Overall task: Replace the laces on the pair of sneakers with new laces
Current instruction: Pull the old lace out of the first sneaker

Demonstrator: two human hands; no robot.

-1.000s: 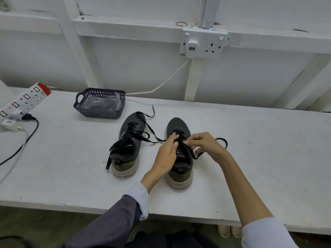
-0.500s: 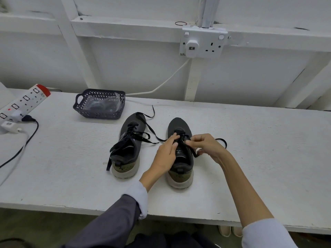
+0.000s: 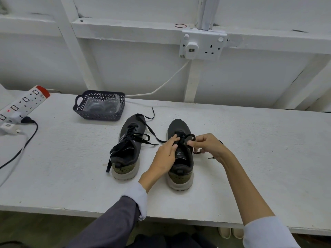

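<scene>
Presses straight-fingered left hand [image 3: 165, 156] on sneaker [image 3: 181, 170] nearer right edge of table [image 3: 268, 158]; pinches its black lace [image 3: 190, 135] with right hand [image 3: 210, 146].

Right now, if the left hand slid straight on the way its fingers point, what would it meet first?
The left hand rests on the right shoe; straight on it would likely meet the lace loop first, then the toe. Depth unclear.

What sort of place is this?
Likely a workshop or utility room, not a living space: a white painted wooden workbench against a timber-framed wall, a surface-mounted white double wall socket above it, and a white power strip with a red end.
</scene>
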